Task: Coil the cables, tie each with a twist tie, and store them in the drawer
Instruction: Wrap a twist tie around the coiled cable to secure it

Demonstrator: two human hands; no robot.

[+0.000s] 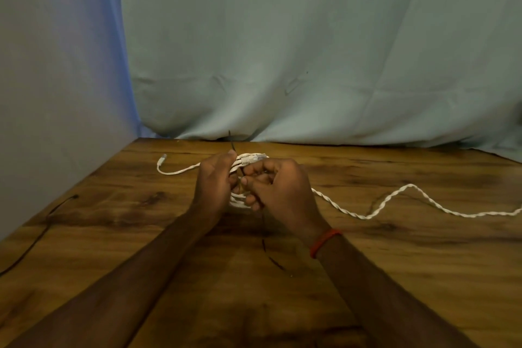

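– Cable coil (237,202), white, is held low over the wooden table (367,277) between both hands as a twist tie (232,144) is worked around it. How is it gripped?

– The left hand (214,181) is curled round the left side of the loops. The dark tie is pinched between its thumb and forefinger, with one end standing up above the knuckles. The right hand (279,186) is closed on the other side, fingers bent tight into the bundle. What its fingertips pinch is hidden, possibly the tie's lower end. A grey plug (248,160) is seen lying across the top of the loops.

– What is judged likely to go wrong?

– Two lengths are seen outside the bundle: a short tail (180,170) on the table to the left, and a twisted white run (395,198) trailing off to the right edge. If the tie is closed now, those lengths would be left loose. If they are dragged, loops could be pulled out of the grip. The thin tie could also be dropped while its ends are crossed, since both hands are needed on the loops. No drawer is seen, so storage is not yet begun. A black lead (53,212) lies well apart near the table's left edge.
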